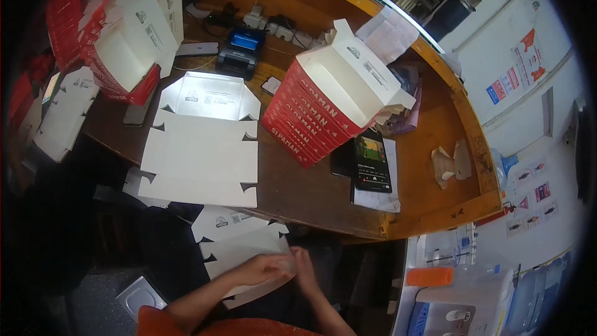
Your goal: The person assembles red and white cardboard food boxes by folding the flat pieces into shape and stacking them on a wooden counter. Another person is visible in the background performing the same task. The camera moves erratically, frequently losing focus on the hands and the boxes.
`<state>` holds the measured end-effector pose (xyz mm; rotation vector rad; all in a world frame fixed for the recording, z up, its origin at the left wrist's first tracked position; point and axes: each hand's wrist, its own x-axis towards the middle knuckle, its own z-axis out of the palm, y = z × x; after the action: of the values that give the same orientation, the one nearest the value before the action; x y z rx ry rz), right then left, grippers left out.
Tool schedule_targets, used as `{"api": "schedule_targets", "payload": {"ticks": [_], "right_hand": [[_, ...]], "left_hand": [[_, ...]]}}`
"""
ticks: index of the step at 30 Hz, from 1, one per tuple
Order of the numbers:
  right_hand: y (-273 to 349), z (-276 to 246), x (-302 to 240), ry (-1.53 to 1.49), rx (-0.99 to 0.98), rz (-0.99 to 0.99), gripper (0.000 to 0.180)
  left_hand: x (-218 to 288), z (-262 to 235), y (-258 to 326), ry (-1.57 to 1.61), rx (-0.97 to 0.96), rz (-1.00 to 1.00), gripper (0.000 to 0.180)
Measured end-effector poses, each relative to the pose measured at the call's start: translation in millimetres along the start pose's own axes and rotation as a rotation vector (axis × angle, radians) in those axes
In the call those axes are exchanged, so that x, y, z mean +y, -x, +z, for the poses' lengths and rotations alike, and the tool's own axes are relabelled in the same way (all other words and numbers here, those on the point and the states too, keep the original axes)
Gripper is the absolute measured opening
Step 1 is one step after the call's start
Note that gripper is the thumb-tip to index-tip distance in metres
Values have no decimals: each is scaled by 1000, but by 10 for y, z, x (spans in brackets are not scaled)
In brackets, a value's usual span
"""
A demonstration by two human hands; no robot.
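Note:
A flat white cardboard box blank (pixel 233 250) with notched edges lies across my lap, just below the table's front edge. My left hand (pixel 268 267) reaches over it, fingers closed at its right edge. On that same edge my right hand (pixel 305 269) is closed too, close beside the left one. The fingertips of both are partly hidden. On the table above lies another unfolded blank (pixel 199 152), white side up, its far flap tilted up. To its right stands a tall stack of nested red-and-white boxes (pixel 311 109).
More folded boxes (pixel 130 56) stand at the far left, above loose blanks (pixel 65 112). A small black printer (pixel 239 53) and a power strip (pixel 280 28) sit at the back. Right of the stack lies a lit phone (pixel 373 162). A raised wooden edge (pixel 444 211) bounds the table's right side.

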<state>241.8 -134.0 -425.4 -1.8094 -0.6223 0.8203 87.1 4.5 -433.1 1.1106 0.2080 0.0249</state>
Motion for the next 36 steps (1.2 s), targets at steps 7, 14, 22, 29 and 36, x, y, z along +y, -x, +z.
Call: {"api": "schedule_targets", "payload": {"ticks": [7, 14, 22, 29, 36], "right_hand": [[-477, -188, -96, -249, -19, 381, 47], [-129, 178, -702, 334, -94, -451, 16], [41, 70, -556, 462, -208, -403, 19], [108, 417, -445, 683, -448, -521, 20], [-92, 372, -470, 632, -207, -526, 18]], "left_hand": [[1109, -407, 488, -840, -268, 169, 33], [302, -840, 116, -293, 241, -248, 32], [-220, -805, 120, -288, 423, -420, 51], [-111, -508, 309, -508, 299, -139, 55], [1, -419, 319, -310, 465, -86, 49]]}}
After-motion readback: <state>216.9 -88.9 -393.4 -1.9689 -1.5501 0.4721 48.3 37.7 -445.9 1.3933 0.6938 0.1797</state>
